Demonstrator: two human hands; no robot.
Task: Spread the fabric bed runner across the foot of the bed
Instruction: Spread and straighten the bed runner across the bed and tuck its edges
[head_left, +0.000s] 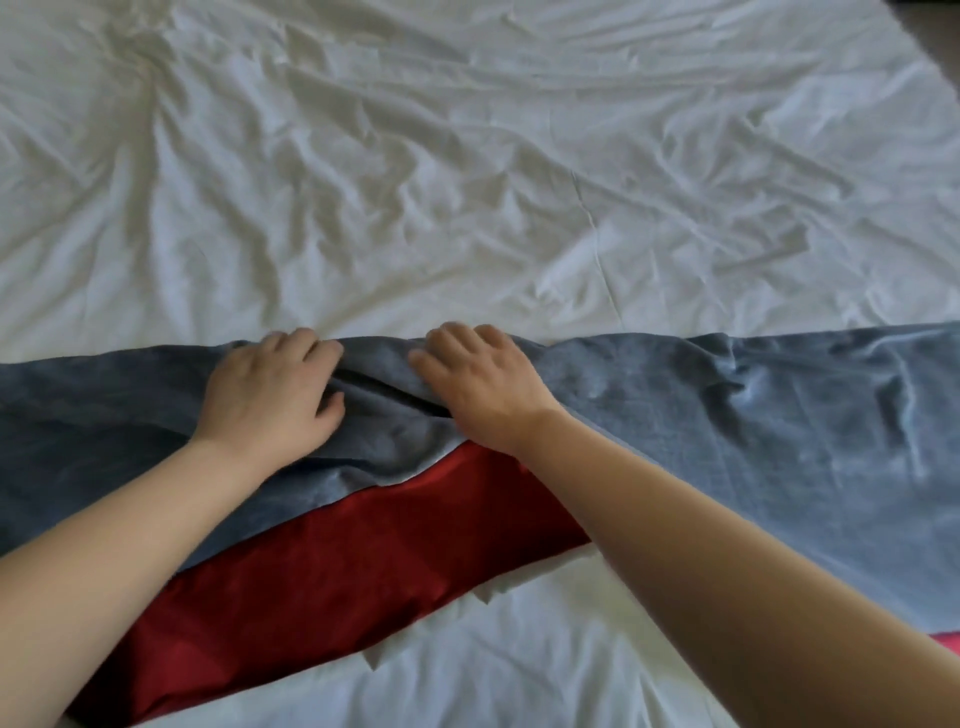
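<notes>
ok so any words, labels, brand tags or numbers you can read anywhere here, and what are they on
None: no text can be read anywhere in this view.
The blue-grey bed runner is plain fabric, with no tag showing where the left hand and right hand grip its far edge.
The red fabric at its near edge and the white sheet carry no print either.
</notes>
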